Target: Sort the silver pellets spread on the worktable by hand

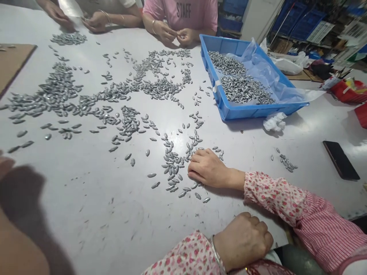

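Observation:
My right hand (208, 168) lies palm down on the white table, at the right side of a cluster of small silver spindle-shaped pieces (172, 164). Its fingers are bent and pressed together, with pieces close around them; whatever is under the fingertips is hidden. Near the table's front edge, my left hand (243, 240) is curled into a loose fist, a silver bangle (217, 254) on its wrist. I cannot see inside that fist. More silver pieces (57, 89) spread in heaps and trails across the table. Several lie apart in a small group (286, 162) to the right.
A blue tray (252, 112) holds plastic film and heaps of the pieces. Crumpled white plastic (274, 122) and a black phone (341, 160) lie right. Two people's hands (96, 21) (174, 35) work across the table. A blurred bare arm (17, 244) is at left, a brown board (14, 63) beyond.

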A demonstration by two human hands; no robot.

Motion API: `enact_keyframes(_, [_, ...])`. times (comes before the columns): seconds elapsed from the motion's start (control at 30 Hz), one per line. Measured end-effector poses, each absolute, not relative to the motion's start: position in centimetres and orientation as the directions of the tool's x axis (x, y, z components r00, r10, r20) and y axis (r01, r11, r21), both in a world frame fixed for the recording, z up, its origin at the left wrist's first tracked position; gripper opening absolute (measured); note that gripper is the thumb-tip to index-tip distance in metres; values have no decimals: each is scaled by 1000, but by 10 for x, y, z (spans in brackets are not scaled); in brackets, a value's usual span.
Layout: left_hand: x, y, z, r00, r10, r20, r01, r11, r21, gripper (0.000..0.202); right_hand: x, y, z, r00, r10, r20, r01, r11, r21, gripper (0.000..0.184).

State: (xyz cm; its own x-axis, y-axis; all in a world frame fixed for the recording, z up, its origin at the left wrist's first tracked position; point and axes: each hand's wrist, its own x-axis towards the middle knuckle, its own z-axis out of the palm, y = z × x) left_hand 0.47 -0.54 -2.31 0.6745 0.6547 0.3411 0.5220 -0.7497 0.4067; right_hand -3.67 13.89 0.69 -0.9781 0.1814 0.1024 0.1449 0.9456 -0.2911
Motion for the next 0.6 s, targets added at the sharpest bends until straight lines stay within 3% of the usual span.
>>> enact_keyframes(0.17, [4, -6, -22, 671, 653, 351, 528, -753, 392, 21, -33, 145, 7, -962, 243, 129, 176, 904, -390, 18])
enact_keyframes(0.33, [6, -7, -25, 657, 659, 366, 531, -749, 395, 22, -27, 147, 12, -995, -52, 89, -85, 904, -420, 25])
enact_keyframes(0.4, [6, -7, -25, 655, 660, 367, 530, -748, 400, 22, -26, 147, 12, -992, -105, 73, -125, 911, -393, 27])
enact_keyframes(0.6, [5, -6, -23, 662, 652, 369, 517, -754, 406, 22, -30, 142, 3, -990, 74, 121, 18, 911, -412, 22])
